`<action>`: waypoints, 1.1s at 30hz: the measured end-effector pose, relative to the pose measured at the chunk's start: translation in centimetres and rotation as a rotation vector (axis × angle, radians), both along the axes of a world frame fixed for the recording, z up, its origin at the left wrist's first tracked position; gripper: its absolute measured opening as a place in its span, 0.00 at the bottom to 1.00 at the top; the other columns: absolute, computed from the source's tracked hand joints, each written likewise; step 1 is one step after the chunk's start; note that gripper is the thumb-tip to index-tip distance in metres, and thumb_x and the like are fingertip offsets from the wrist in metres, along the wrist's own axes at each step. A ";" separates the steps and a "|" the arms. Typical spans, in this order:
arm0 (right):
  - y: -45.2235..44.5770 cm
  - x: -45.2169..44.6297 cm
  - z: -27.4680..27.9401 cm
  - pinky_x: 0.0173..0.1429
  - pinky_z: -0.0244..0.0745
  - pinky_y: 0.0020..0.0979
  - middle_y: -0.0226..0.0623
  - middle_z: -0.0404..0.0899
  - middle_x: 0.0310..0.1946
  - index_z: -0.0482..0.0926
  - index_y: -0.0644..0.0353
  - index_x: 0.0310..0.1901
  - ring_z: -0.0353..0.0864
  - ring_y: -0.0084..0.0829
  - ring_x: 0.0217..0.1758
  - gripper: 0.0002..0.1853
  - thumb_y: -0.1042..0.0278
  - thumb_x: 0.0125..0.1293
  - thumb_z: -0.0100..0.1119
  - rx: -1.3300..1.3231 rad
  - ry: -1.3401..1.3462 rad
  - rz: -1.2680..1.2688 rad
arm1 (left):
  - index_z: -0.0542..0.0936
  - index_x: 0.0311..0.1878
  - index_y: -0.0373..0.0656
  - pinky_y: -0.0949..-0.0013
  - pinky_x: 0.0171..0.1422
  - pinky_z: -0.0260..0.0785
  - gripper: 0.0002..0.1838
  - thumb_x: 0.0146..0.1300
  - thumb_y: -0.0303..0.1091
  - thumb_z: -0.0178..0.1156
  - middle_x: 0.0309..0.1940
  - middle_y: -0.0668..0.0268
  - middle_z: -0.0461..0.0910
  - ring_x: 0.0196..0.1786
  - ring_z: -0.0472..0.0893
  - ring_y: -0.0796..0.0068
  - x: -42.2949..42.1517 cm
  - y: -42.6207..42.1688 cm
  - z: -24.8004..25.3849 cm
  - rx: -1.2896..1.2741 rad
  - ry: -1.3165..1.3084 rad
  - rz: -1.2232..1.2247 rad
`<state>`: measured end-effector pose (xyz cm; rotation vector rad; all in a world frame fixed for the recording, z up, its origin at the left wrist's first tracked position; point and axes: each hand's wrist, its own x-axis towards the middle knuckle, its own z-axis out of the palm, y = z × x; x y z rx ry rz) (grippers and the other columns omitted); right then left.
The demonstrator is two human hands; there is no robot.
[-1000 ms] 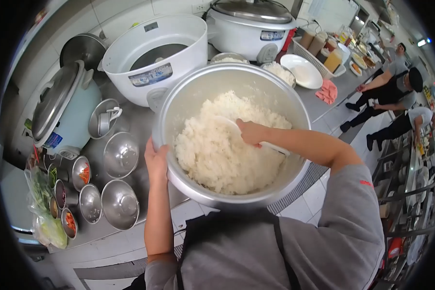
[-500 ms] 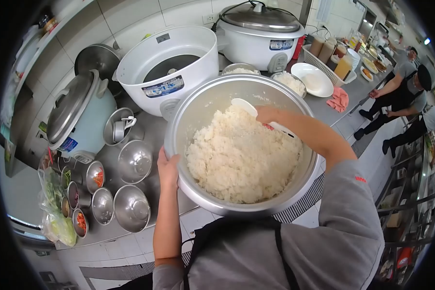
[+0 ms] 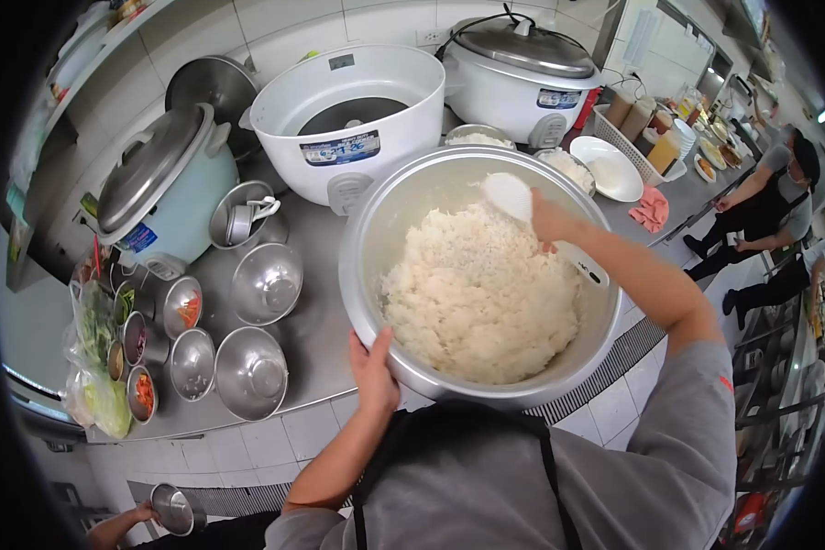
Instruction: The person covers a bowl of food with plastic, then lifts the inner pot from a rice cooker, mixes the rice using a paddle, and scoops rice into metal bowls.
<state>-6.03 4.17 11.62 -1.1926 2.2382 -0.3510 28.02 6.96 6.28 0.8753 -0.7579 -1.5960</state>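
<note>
A wide metal pot [image 3: 359,302] holds a large mound of white rice [image 3: 481,293]. My right hand [image 3: 552,223] is closed round a white rice paddle [image 3: 508,195], whose broad end is raised at the pot's far inner wall, above the rice. The paddle's handle sticks out behind the hand toward the right rim. At the pot's lower left, my left hand [image 3: 374,371] grips the outer side, thumb near the rim. Behind the pot stands an open white cooker body [image 3: 284,137] without its inner pot.
Lidded cookers stand at left [image 3: 179,206] and back [image 3: 495,87]. Metal bowls [image 3: 266,284] and small vegetable cups line the left counter. A plate [image 3: 605,170], pink cloth [image 3: 649,209] and bottle basket lie right. Another person's hand [image 3: 142,513] holds a bowl at lower left; people stand right.
The paddle has come up out of the rice toward the far wall. My left hand has slid lower along the pot's side. Another person's hand with a bowl has appeared at lower left.
</note>
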 end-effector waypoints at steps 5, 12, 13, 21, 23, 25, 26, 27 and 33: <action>-2.0 -2.2 -6.0 0.12 0.66 0.40 0.50 0.69 0.19 0.49 0.62 0.53 0.69 0.38 0.10 0.25 0.82 0.54 0.44 0.049 -0.301 -0.177 | 0.58 0.59 0.34 0.66 0.55 0.61 0.31 0.55 0.38 0.55 0.51 0.57 0.69 0.53 0.70 0.68 1.4 -9.9 1.6 0.004 -0.349 -0.273; -3.8 5.4 -5.6 0.17 0.69 0.38 0.45 0.66 0.24 0.48 0.57 0.50 0.70 0.34 0.18 0.23 0.78 0.56 0.47 0.066 -0.500 -0.350 | 0.64 0.53 0.32 0.70 0.51 0.64 0.23 0.55 0.31 0.54 0.45 0.56 0.73 0.46 0.74 0.68 -0.8 -10.5 0.1 -0.122 -0.385 -0.280; -3.7 5.9 -5.5 0.17 0.68 0.39 0.46 0.67 0.24 0.48 0.59 0.49 0.70 0.34 0.17 0.22 0.77 0.56 0.48 0.087 -0.464 -0.336 | 0.64 0.53 0.32 0.70 0.50 0.64 0.23 0.56 0.31 0.54 0.45 0.56 0.73 0.45 0.74 0.69 -0.7 -9.5 0.1 -0.117 -0.306 -0.233; -1.0 8.9 -1.8 0.14 0.67 0.37 0.47 0.69 0.18 0.50 0.67 0.46 0.72 0.36 0.15 0.20 0.77 0.55 0.46 0.184 -0.276 0.281 | 0.63 0.53 0.32 0.72 0.49 0.64 0.21 0.57 0.30 0.54 0.42 0.57 0.73 0.43 0.73 0.72 -0.3 -8.4 -0.6 -0.126 -0.167 -0.158; -3.1 6.0 -2.2 0.13 0.67 0.36 0.47 0.69 0.17 0.51 0.68 0.46 0.71 0.36 0.14 0.20 0.78 0.54 0.45 0.090 -0.262 0.162 | 0.63 0.52 0.32 0.72 0.48 0.64 0.21 0.57 0.30 0.54 0.42 0.57 0.73 0.43 0.73 0.72 -0.2 -8.2 -0.7 -0.121 -0.181 -0.167; -4.6 5.0 -2.2 0.12 0.65 0.35 0.51 0.69 0.17 0.50 0.71 0.45 0.70 0.38 0.12 0.19 0.81 0.51 0.42 0.087 0.099 0.212 | 0.64 0.51 0.32 0.72 0.48 0.64 0.20 0.58 0.31 0.54 0.42 0.58 0.73 0.43 0.73 0.73 -0.2 -8.1 -0.9 -0.139 -0.231 -0.143; -5.3 5.5 -3.2 0.12 0.65 0.35 0.51 0.69 0.17 0.50 0.71 0.45 0.70 0.38 0.12 0.19 0.81 0.51 0.42 0.073 0.101 0.217 | 0.65 0.51 0.32 0.73 0.48 0.64 0.20 0.58 0.31 0.54 0.42 0.58 0.73 0.42 0.73 0.73 -0.5 -8.4 -0.7 -0.150 -0.271 -0.120; -5.5 8.0 -3.8 0.12 0.64 0.36 0.52 0.69 0.18 0.50 0.71 0.45 0.70 0.40 0.12 0.19 0.83 0.50 0.41 0.062 0.087 0.323 | 0.65 0.51 0.32 0.73 0.48 0.64 0.20 0.58 0.31 0.54 0.42 0.58 0.73 0.42 0.73 0.73 -0.8 -8.6 -0.3 -0.151 -0.272 -0.112; -1.3 10.8 -5.4 0.17 0.67 0.40 0.54 0.70 0.22 0.50 0.73 0.50 0.74 0.42 0.20 0.22 0.83 0.51 0.39 -0.004 0.163 0.743 | 0.66 0.50 0.32 0.74 0.46 0.65 0.19 0.59 0.33 0.53 0.39 0.59 0.75 0.40 0.73 0.74 -0.6 -8.4 -0.4 -0.133 -0.302 -0.068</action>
